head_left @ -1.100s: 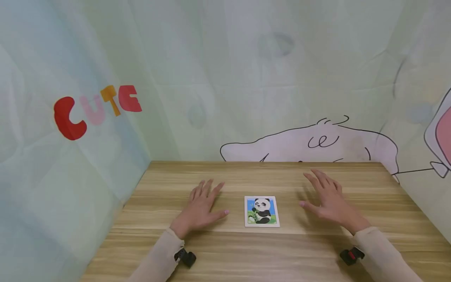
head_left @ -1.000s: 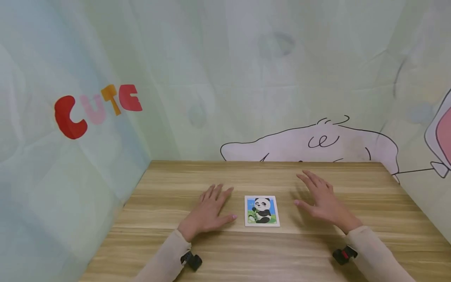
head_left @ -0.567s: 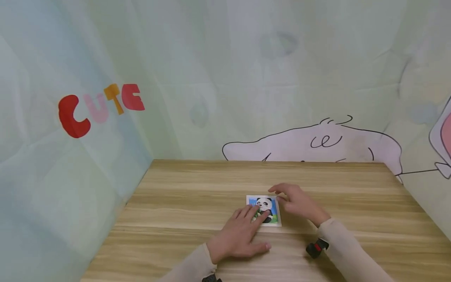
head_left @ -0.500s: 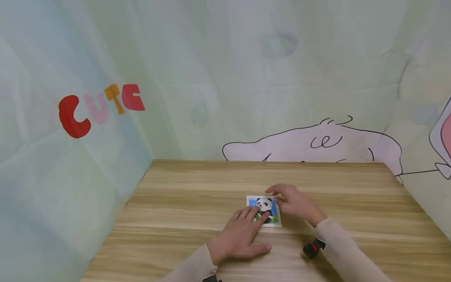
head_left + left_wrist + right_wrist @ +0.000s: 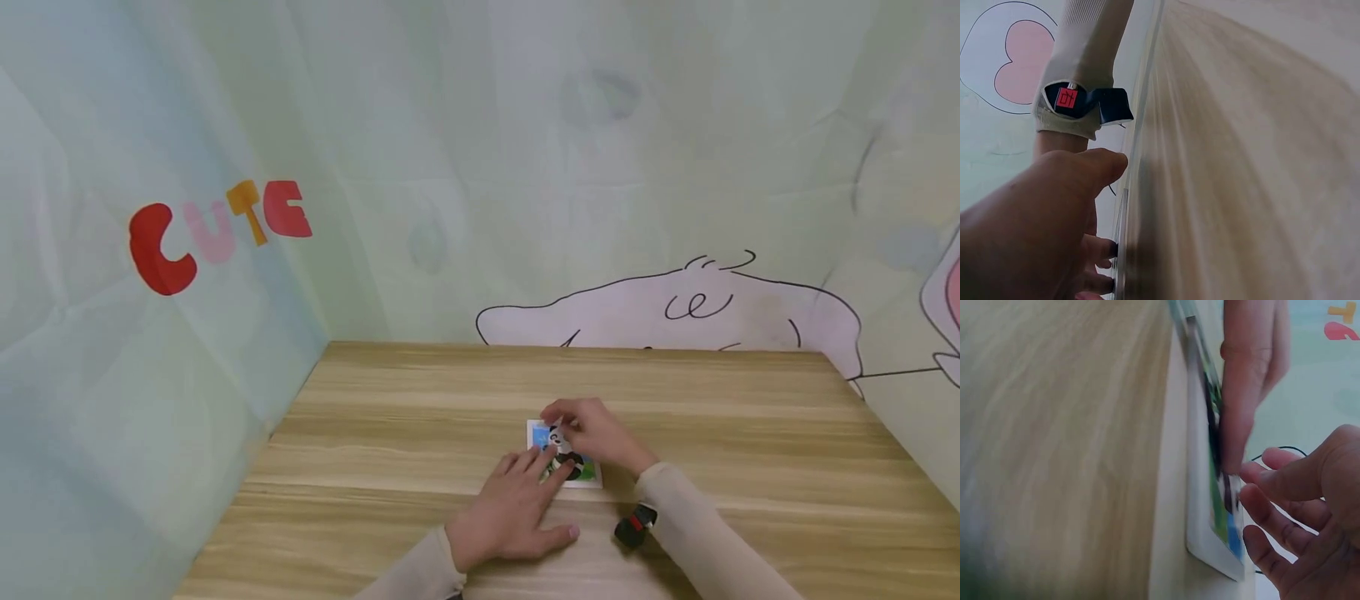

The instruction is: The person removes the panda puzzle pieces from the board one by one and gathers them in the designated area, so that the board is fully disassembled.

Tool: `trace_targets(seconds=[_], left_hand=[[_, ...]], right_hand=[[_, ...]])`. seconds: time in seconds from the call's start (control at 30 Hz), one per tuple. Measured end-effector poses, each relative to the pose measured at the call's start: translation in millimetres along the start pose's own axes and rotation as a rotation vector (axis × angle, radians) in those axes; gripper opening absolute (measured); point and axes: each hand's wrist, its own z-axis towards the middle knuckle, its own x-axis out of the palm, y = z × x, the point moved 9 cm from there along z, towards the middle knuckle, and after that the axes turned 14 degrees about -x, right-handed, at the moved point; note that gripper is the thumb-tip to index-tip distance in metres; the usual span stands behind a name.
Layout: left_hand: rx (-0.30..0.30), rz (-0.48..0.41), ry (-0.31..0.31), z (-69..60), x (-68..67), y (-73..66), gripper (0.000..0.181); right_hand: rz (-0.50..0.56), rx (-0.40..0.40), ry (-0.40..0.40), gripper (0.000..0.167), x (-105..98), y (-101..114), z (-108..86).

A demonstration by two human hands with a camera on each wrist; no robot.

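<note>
The panda picture (image 5: 540, 436) lies mid-surface (image 5: 390, 425), the left hand (image 5: 510, 507) resting straight-fingered on its near left, the right hand (image 5: 596, 429) bent over its far right, whether its grip holds anything I cannot tell.

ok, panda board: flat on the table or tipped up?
Flat. The right wrist view shows the panda board lying along the table, picture side up.
</note>
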Motion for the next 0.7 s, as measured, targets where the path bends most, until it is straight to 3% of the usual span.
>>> trace_targets(seconds=[0.37,0.7], left_hand=[[0.007,0.017,-0.024,-2.0,-0.8,-3.8,0.083],[0.022,0.017,-0.040,-2.9,-1.2,-4.5,0.084]], right_hand=[[-0.039,0.019,-0.039,0.038,5.0,-1.7,6.2],[-0.081,0.105,-0.056,0.019,7.9,-3.9,5.4]])
